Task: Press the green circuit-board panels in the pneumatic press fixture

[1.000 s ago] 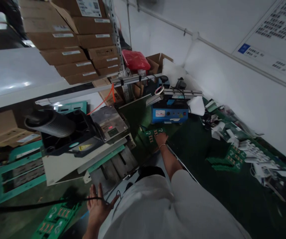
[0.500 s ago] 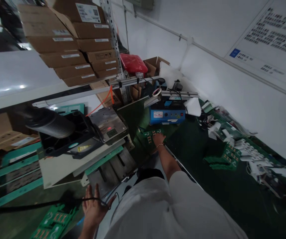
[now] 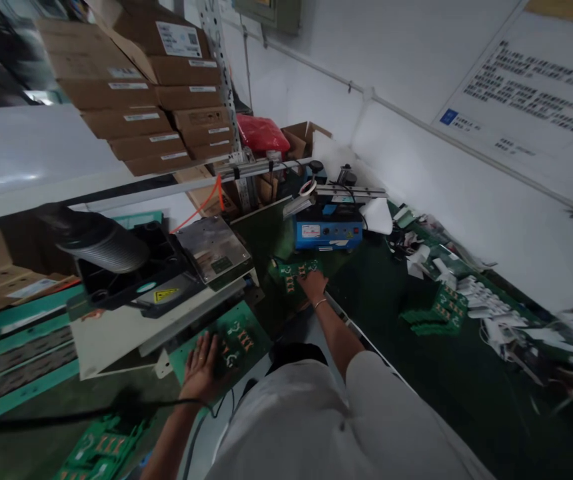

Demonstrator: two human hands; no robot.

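My left hand (image 3: 201, 370) lies with fingers stretched out on a green plate (image 3: 189, 343) at the near side of a bench machine (image 3: 166, 293). A green circuit board (image 3: 244, 333) with copper-coloured patterns sits in that plate, beside my fingertips. On the dark green table, my right hand (image 3: 314, 287) grips the near right edge of another green circuit board (image 3: 289, 272); its fingertips are partly hidden. At the lower left is a pile of similar circuit boards (image 3: 99, 450), and a black cable passes in front of my left wrist.
A blue machine (image 3: 329, 233) with knobs and a red switch stands beyond my right hand. Stacked circuit boards (image 3: 444, 310) and white parts (image 3: 489, 297) lie at the right. Cardboard boxes (image 3: 136, 123) rise at the upper left. A black ribbed hose (image 3: 106, 243) tops the bench machine.
The green plate with a circuit board now covers the grey metal bed that showed at the machine's near side. My left hand has moved up and right onto the plate. My right hand stays at its board.
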